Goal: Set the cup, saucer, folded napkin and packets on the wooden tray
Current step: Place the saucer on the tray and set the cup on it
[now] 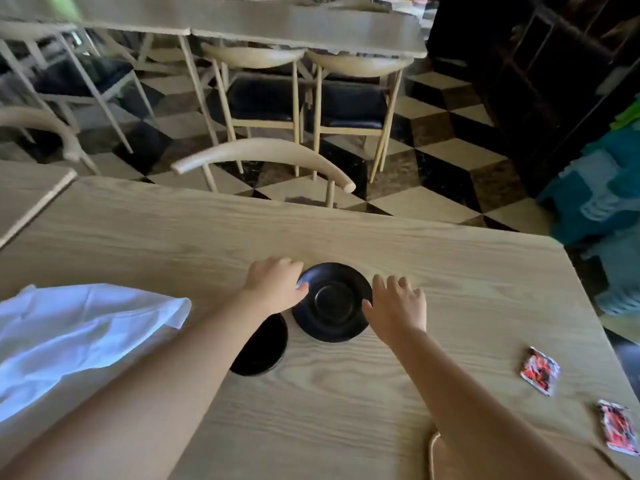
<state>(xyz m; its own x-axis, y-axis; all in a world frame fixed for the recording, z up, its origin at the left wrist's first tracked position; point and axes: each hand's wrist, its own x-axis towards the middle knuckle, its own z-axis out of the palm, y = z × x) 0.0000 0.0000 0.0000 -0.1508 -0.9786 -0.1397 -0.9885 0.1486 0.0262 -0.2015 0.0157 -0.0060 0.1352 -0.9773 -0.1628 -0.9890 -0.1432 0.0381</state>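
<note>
A black saucer (pixel 332 303) lies on the light wooden table (pixel 346 393). My left hand (pixel 277 285) holds its left rim, thumb on top and fingers curled at the edge. My right hand (pixel 398 303) is at the right rim with fingers spread, thumb touching the edge. A second black round piece, perhaps the cup (pixel 261 348), sits just near-left of the saucer, half hidden by my left forearm. A white napkin (pixel 79 334) lies crumpled at the left. Two red packets (pixel 540 370) (pixel 620 431) lie at the right. A corner of the wooden tray (pixel 434 455) shows under my right forearm.
A wooden chair back (pixel 263 157) stands against the table's far edge. More chairs and another table (pixel 277 26) stand beyond on a chequered floor. A second tabletop (pixel 27 192) adjoins at the far left. Blue cloth (pixel 602 202) hangs off to the right.
</note>
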